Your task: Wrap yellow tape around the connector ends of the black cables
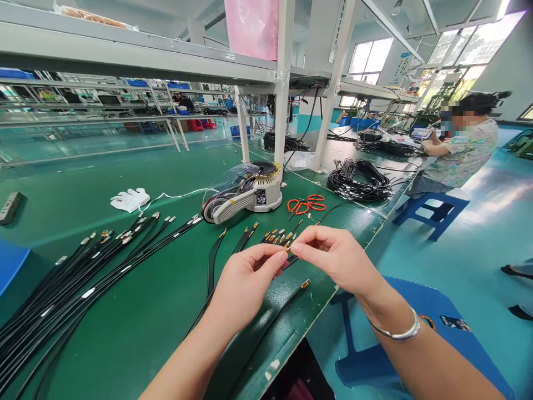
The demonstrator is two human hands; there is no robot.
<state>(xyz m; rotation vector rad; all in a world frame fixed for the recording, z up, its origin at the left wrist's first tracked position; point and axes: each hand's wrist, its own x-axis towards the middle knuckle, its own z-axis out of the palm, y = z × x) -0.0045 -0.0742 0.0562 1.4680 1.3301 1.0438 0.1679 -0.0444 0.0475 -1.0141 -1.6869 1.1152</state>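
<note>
My left hand pinches a small amber-wrapped cable end between thumb and forefinger. Thumb and fingertips of my right hand close on the same end from the other side. How far the fingertips cover it I cannot make out. Just behind my hands lie several black cables with amber and silver ends. One single cable rests below my hands, its amber-wrapped tip towards the table's front edge.
A round tape dispenser stands behind my hands, with orange-handled scissors beside it. A white glove and a bundle of black cables lie left. Coiled cables lie right; a person sits beyond. A blue stool is nearby.
</note>
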